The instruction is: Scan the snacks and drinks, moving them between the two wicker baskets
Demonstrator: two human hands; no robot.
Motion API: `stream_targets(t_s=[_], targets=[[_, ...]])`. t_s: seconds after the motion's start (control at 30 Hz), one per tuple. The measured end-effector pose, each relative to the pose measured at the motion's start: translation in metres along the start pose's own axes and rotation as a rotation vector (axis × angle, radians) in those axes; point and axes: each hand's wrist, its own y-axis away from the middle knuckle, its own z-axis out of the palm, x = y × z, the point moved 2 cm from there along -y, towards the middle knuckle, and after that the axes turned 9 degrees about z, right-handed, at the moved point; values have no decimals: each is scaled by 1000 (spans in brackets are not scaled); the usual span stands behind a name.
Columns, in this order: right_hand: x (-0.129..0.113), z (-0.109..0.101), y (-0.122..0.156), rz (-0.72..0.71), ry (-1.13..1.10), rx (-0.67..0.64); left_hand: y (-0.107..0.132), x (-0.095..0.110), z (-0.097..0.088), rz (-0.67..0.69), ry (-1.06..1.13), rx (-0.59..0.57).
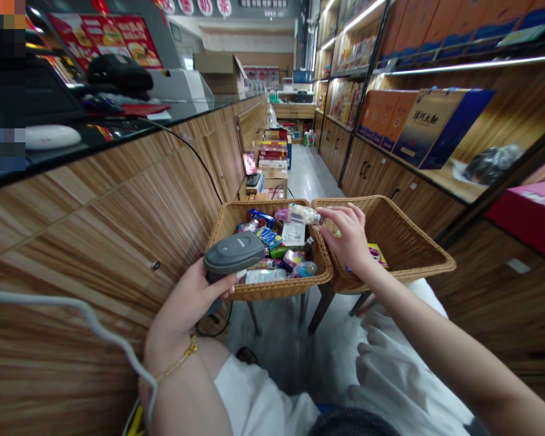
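My left hand [209, 287] is wrapped round a grey barcode scanner [236, 247], its head over the near left corner of the left wicker basket [326, 266]. In my right hand [349, 235] is a small clear bottle [302, 214] with pale contents, pinched at its cap end and lying sideways above that basket. Small colourful packets and bottles fill the left basket, among them a blue packet [267, 237] and a white labelled pack [293, 234]. The right wicker basket [409, 224] holds a yellow and pink packet [378, 254], partly hidden by my right wrist.
A wooden counter [95, 224] with a dark glass top runs along the left. Shelves with orange boxes [390, 118] and a blue and beige box [436, 127] stand on the right. A white cable [72, 303] crosses the lower left. Stacked boxes [272, 154] sit beyond the baskets.
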Motion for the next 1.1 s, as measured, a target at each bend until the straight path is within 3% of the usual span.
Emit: stream_targets(t_s=[0.13,0.23,0.33,0.57,0.7,0.93,1.1], targets=[[19,-17,-8,82,151,167,1,2,-1,-8,23,5],[34,-26,-16,136,231,186,2,2,-2,-4,17,5],[37,-25,-23,122,219,70,2,-1,-3,8,17,20],[4,8,-25,-139,326,-481,1,1,-3,20,-9,11],[-7,27,-22,-234,456,-702,2,0,-4,11,-18,8],[-10,40,-25,-311,558,-792,3,1,-4,20,-23,6],[-14,36,-25,-361,517,-752,2,5,-4,41,-29,-13]])
